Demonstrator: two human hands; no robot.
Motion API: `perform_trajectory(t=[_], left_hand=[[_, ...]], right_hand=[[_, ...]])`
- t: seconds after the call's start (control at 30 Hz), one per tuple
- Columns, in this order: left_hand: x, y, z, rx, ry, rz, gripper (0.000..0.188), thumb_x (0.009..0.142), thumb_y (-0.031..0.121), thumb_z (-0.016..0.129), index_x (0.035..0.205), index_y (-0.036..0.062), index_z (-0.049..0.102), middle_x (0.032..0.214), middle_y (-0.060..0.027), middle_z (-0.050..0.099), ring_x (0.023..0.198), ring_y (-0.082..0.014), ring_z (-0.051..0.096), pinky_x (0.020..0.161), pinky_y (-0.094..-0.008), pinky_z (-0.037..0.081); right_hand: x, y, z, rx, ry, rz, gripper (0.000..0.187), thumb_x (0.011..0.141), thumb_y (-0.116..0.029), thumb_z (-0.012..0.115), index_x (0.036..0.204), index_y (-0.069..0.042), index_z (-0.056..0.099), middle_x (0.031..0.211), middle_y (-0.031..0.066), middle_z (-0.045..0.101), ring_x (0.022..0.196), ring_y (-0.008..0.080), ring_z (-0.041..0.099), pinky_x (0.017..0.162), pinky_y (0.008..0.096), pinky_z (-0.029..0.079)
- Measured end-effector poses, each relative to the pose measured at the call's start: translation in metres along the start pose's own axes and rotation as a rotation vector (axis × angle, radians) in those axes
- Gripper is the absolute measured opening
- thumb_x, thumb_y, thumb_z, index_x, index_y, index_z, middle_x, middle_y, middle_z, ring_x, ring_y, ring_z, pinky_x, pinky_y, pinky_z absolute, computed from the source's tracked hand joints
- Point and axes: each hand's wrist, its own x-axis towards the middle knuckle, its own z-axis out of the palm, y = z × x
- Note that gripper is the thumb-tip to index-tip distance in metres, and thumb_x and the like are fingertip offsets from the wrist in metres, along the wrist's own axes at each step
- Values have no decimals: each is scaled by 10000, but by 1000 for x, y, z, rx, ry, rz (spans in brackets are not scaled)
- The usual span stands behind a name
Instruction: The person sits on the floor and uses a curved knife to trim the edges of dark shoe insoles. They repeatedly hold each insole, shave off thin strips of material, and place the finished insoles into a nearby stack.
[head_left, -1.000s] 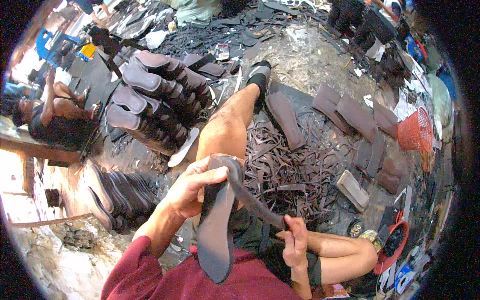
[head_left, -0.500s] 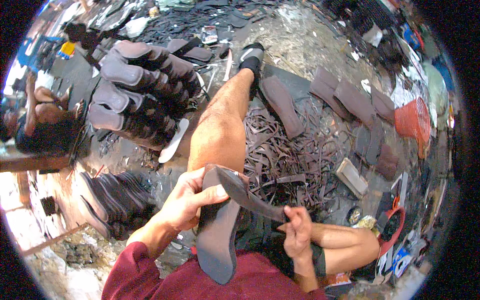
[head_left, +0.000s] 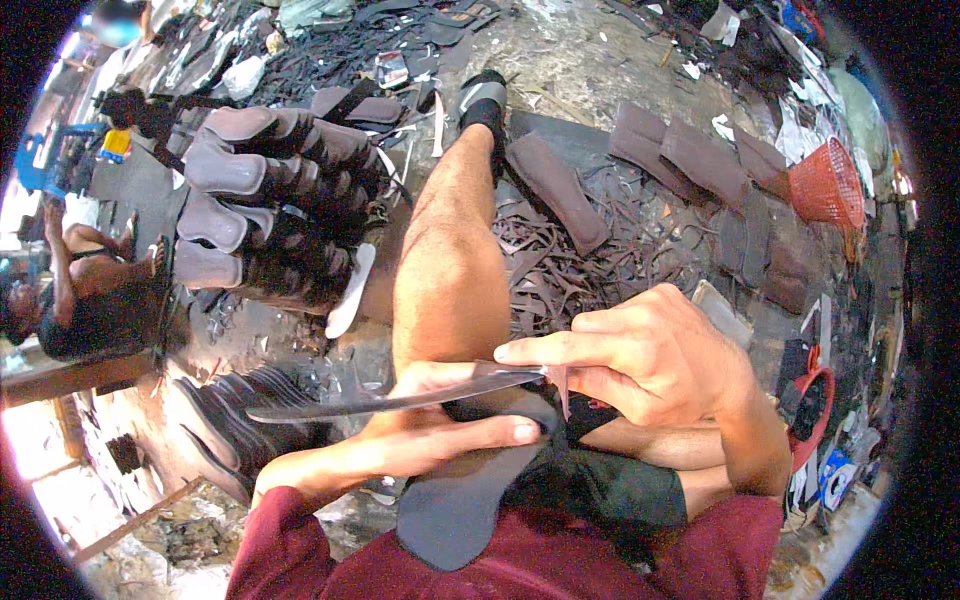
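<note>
A dark grey shoe sole (head_left: 450,510) slants above my lap. My left hand (head_left: 420,430) is closed on it, thumb lying across its upper end. Over the left fingers passes a long, thin dark sole layer (head_left: 390,403), seen nearly edge-on, its tip pointing left. My right hand (head_left: 650,360) pinches at the other end of this layer, beside the sole's top, index finger stretched along it. A narrow pinkish-brown strip (head_left: 564,395) hangs by the right fingertips. How layer and sole join there is hidden.
Stacked grey soles (head_left: 225,170) stand at left, more soles (head_left: 215,420) nearer. Beyond my leg lie brown offcuts (head_left: 560,260) and flat brown pieces (head_left: 705,165). A red basket (head_left: 828,185) stands at far right. Another person (head_left: 95,290) sits at far left.
My right hand has moved up and inward to the sole's top end. The thin layer's free part has swung from the right to the left, across my left hand.
</note>
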Motion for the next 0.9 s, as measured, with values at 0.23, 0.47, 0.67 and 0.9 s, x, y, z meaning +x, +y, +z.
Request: perform_trajectory(t=[0.23, 0.47, 0.67, 0.9], left_hand=[[6, -33, -51, -472, -477, 108, 844, 890, 419, 638, 1538, 55, 238, 1270, -230, 597, 1222, -321, 562, 1030, -454, 419], [64, 19, 91, -723, 487, 425, 610, 803, 73, 778, 1314, 34, 446, 1226, -107, 582, 1077, -211, 614, 836, -310, 541], [71, 23, 95, -721, 426, 414, 432, 880, 188, 678, 1248, 31, 517, 1144, -72, 628, 1073, -209, 618, 956, -346, 495], [67, -10, 92, -590, 546, 224, 431, 769, 194, 566, 1186, 89, 542, 997, -54, 628, 927, -213, 619, 804, -351, 524]], right_hand=[[-68, -16, -6, 496, 296, 299, 342, 965, -136, 560, 1295, -68, 622, 1023, 109, 720, 907, 195, 685, 823, 303, 525], [-85, -30, 88, 577, 1034, 318, 495, 1035, -230, 456, 1464, 10, 397, 845, 47, 581, 677, 89, 472, 639, 217, 404], [-161, -8, 161, 92, 1010, 429, 380, 1019, -177, 452, 1338, 10, 540, 938, 126, 651, 736, 183, 590, 686, 324, 480], [-193, -19, 151, 133, 832, 544, 306, 901, -70, 570, 1192, -36, 659, 973, 167, 697, 829, 343, 660, 775, 419, 524]])
